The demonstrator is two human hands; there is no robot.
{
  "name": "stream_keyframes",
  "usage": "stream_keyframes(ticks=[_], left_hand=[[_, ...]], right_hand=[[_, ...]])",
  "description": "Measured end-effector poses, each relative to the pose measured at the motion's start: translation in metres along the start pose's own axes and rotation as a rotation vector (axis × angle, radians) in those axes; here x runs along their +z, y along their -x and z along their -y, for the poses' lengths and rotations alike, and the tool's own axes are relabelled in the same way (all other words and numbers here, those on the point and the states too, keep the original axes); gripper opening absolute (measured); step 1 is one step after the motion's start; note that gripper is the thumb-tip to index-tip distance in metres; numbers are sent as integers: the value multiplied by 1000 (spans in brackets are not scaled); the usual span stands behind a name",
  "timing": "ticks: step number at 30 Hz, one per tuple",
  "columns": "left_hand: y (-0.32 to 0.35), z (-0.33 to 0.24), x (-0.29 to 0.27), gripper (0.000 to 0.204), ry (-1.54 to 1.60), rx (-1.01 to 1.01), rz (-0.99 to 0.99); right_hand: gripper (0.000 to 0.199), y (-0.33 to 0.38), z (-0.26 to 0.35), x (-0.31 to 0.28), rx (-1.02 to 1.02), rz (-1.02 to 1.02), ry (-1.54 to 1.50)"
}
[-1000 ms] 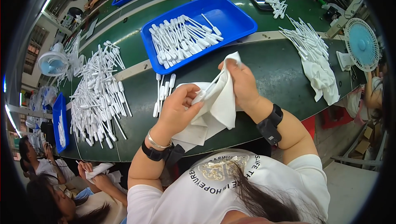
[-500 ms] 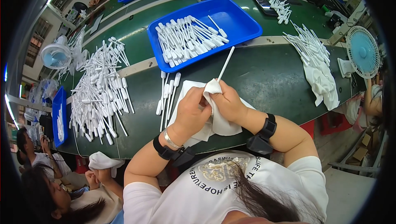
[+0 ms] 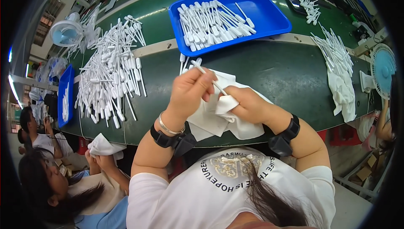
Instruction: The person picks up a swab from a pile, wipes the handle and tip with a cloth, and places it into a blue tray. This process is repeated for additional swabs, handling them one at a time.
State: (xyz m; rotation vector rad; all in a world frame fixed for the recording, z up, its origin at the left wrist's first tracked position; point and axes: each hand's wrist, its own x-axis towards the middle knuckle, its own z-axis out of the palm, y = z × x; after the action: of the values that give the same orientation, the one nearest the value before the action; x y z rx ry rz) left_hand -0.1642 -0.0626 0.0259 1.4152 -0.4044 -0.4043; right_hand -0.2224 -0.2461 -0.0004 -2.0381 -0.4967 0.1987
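A slim white plastic stick (image 3: 219, 87) slants between my hands. My left hand (image 3: 191, 89) is closed on its upper part, fingertips pinched around it. Around the lower end my right hand (image 3: 248, 104) grips a fold of white cloth (image 3: 204, 127), which hides that end of the stick. The rest of the cloth lies spread on the green table beneath both hands. Just beyond my left hand are a few white sticks with thick rounded ends (image 3: 182, 59), partly covered by the hand.
A blue tray (image 3: 275, 22) ahead holds many similar sticks. To the left lies a big loose pile of sticks (image 3: 111, 71), near a narrow blue tray (image 3: 63, 115) and a fan (image 3: 66, 34). At right are more sticks (image 3: 332, 52) on a cloth and another fan (image 3: 383, 71). A co-worker sits at lower left.
My left hand has moved off the cloth to the stick's upper part. The stick now tilts to the left instead of right. The whole view has shifted slightly.
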Motion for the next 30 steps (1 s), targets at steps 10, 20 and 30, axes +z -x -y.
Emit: stream_keyframes(ticks=[10,20,30], left_hand=[[-5,-6,-11,23,299,124,-235],[-9,-4,-21,25,148,117,-283],[-5,-4,-11,23,240,102,-170]], right_hand=[[20,-2,-6,-32,-213,-302,58],[20,43,44,-75,119,-400,237],[19,24,14,-72,-352,-26,173]])
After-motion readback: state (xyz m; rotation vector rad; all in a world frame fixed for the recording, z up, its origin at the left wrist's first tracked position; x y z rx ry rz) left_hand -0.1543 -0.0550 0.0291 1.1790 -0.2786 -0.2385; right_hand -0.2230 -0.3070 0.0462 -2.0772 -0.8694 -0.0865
